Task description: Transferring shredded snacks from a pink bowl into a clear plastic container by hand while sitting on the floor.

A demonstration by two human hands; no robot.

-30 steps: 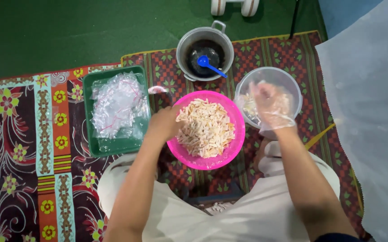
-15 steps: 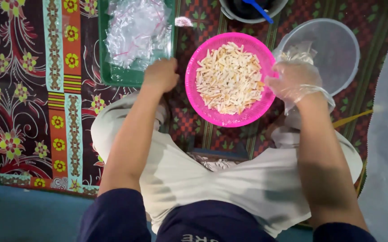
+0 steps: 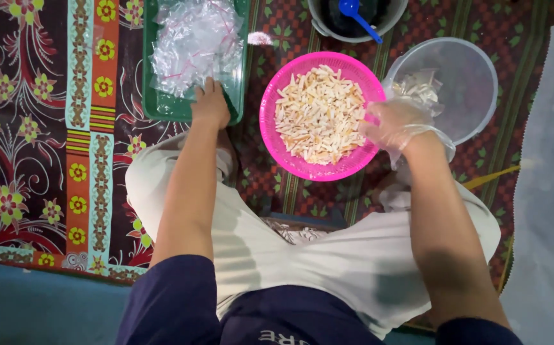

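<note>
One round pink plastic bowl (image 3: 270, 137), filled with pale cut strips (image 3: 318, 115), is set on one patterned floor mat (image 3: 53, 160) in front of the seated person. One rectangular green plastic tray (image 3: 162, 105) is placed to its left, and one heap of small clear plastic bags (image 3: 194, 41) is held in it. One round clear plastic bowl (image 3: 475, 83) is placed to the right of the pink one, with a small portion of strips seen inside. One dark metal pot (image 3: 320, 25) with one blue plastic spoon (image 3: 360, 16) is seen at the top edge.

The bare left hand (image 3: 210, 105) is laid on the tray's near edge, touching the bags; whether its grip is closed cannot be told. The right hand (image 3: 395, 121), covered by one clear plastic glove, is held at the pink bowl's right rim, fingers curled loosely over the strips; whether any are gripped cannot be told.
</note>
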